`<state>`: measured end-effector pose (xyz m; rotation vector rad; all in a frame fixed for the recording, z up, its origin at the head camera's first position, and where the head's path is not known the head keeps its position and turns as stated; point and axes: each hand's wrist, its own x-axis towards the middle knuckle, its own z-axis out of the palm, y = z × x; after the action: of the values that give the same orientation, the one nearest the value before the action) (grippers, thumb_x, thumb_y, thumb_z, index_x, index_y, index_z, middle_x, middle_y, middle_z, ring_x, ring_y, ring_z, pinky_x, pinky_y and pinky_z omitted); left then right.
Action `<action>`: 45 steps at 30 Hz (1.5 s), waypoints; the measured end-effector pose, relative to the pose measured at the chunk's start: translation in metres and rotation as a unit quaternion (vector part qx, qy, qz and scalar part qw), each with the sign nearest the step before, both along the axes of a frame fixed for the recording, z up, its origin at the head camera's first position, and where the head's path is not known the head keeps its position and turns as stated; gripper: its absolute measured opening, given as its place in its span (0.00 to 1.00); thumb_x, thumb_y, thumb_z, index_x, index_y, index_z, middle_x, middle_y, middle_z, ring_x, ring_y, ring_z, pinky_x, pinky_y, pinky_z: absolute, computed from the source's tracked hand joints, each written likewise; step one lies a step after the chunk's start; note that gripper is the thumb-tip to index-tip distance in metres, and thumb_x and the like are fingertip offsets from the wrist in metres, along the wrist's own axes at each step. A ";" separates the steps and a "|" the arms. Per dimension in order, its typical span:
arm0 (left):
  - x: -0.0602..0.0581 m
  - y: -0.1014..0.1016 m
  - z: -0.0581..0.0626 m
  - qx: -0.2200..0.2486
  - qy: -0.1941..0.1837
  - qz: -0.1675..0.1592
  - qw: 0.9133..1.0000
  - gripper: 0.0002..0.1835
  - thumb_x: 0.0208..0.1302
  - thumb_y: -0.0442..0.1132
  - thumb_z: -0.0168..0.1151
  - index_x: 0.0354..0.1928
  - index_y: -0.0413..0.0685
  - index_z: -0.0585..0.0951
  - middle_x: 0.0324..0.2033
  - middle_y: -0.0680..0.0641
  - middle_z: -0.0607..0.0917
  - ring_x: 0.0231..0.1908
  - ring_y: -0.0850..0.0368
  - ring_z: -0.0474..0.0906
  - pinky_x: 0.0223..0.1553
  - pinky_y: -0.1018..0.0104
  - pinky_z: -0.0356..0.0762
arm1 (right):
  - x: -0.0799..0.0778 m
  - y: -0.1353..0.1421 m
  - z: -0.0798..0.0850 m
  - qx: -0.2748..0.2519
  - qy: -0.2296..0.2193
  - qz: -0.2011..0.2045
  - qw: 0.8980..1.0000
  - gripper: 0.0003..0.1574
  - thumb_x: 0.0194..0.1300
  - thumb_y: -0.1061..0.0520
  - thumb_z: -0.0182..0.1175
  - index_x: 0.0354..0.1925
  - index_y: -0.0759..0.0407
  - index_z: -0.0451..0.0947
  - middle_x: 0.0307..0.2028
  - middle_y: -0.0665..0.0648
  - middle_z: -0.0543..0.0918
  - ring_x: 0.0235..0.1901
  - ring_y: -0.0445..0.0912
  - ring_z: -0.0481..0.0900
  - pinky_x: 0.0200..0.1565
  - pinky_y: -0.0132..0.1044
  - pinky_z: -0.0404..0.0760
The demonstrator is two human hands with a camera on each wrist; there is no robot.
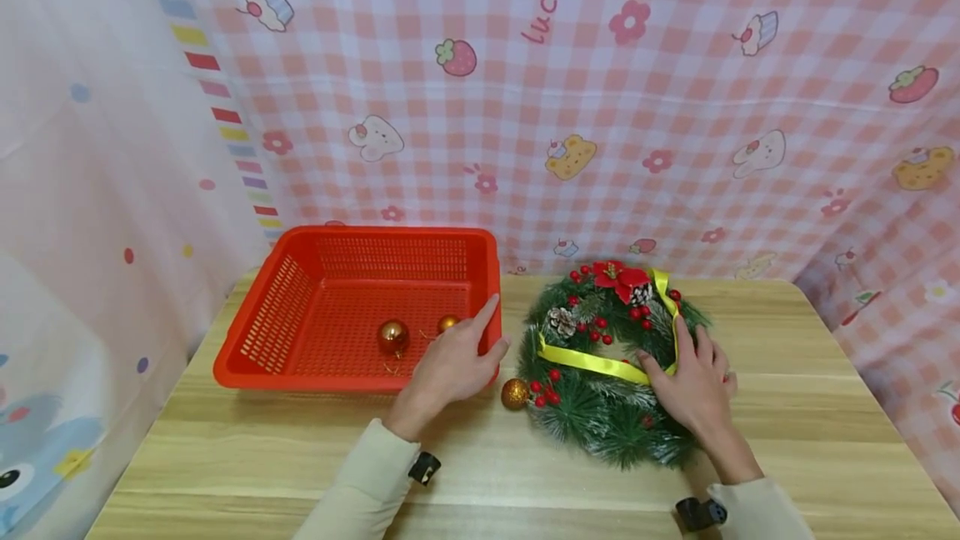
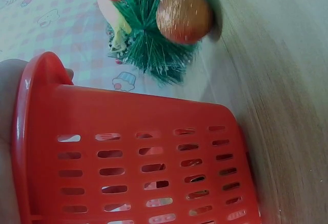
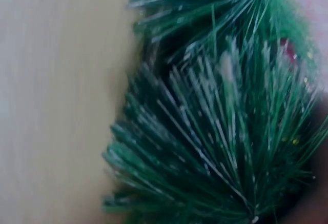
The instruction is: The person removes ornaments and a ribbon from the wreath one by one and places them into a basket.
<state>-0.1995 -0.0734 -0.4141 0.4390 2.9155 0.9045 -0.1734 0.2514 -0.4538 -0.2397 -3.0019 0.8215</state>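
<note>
A green Christmas wreath (image 1: 573, 415) lies on the table, trimmed with red berries, pinecones, a red poinsettia (image 1: 621, 280) and a yellow ribbon (image 1: 592, 362). My right hand (image 1: 693, 377) grips its right side, thumb toward the centre hole and fingers over the outer part. The right wrist view shows blurred needles (image 3: 205, 121) close up. My left hand (image 1: 456, 363) rests at the right rim of a red plastic basket (image 1: 358, 383), index finger and thumb extended. At the wreath's left edge sits a gold glitter ball (image 1: 515, 394), also near the basket wall (image 2: 138, 111) in the left wrist view.
Inside the basket lie a shiny copper-gold ball (image 1: 393, 337) and a smaller gold ball (image 1: 447, 322), partly hidden by my left hand. The wooden table (image 1: 525, 490) extends in front. Behind it hangs a pink checked cloth (image 1: 495, 107).
</note>
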 end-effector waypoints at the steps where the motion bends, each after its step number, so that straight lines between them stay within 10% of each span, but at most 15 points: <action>1: 0.000 0.000 0.000 0.001 0.001 0.000 1.000 0.35 0.73 0.56 0.50 0.78 0.60 0.54 0.62 0.38 0.78 0.55 0.42 0.79 0.53 0.46 0.77 | -0.001 0.003 0.000 0.005 0.002 0.012 1.000 0.57 0.70 0.30 0.49 0.79 0.56 0.36 0.75 0.76 0.41 0.70 0.77 0.40 0.56 0.80 0.44; 11: 0.000 0.000 0.000 -0.003 0.005 -0.004 1.000 0.35 0.74 0.56 0.49 0.78 0.60 0.54 0.61 0.37 0.78 0.57 0.41 0.78 0.54 0.45 0.77 | -0.015 0.020 -0.001 0.028 0.015 0.095 0.995 0.54 0.72 0.32 0.48 0.79 0.54 0.37 0.74 0.76 0.44 0.69 0.77 0.43 0.57 0.80 0.46; 27: 0.001 0.002 0.003 -0.011 0.015 0.010 1.000 0.35 0.73 0.57 0.51 0.77 0.59 0.57 0.64 0.38 0.76 0.59 0.39 0.76 0.57 0.44 0.75 | -0.023 0.024 0.001 0.030 0.011 0.117 0.993 0.54 0.71 0.32 0.49 0.79 0.54 0.38 0.74 0.75 0.45 0.70 0.76 0.42 0.57 0.80 0.46; 33: 0.003 0.004 0.001 -0.024 0.120 0.005 0.992 0.29 0.70 0.51 0.57 0.69 0.48 0.71 0.61 0.39 0.78 0.58 0.40 0.76 0.58 0.44 0.74 | -0.023 0.024 0.000 0.035 0.011 0.115 0.993 0.54 0.71 0.32 0.49 0.79 0.54 0.39 0.74 0.75 0.45 0.70 0.75 0.43 0.57 0.80 0.47; 39: 0.008 0.006 0.003 -0.007 0.278 -0.022 0.960 0.18 0.64 0.40 0.65 0.54 0.42 0.82 0.50 0.42 0.84 0.50 0.47 0.80 0.47 0.53 0.80 | -0.023 0.024 -0.001 0.042 0.003 0.113 0.993 0.54 0.71 0.31 0.48 0.80 0.53 0.37 0.74 0.75 0.44 0.70 0.75 0.42 0.57 0.80 0.47; 45: 0.028 0.014 0.009 0.098 0.296 -0.101 0.945 0.11 0.64 0.35 0.65 0.47 0.43 0.83 0.45 0.45 0.85 0.47 0.52 0.79 0.49 0.63 0.80 | -0.024 0.023 0.000 0.037 -0.001 0.113 0.993 0.55 0.71 0.30 0.48 0.80 0.53 0.37 0.75 0.74 0.44 0.70 0.75 0.42 0.57 0.79 0.46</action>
<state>-0.1720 -0.0597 -0.4053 1.1895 3.1981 1.2092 -0.1975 0.2749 -0.4534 0.1045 -3.0924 0.7210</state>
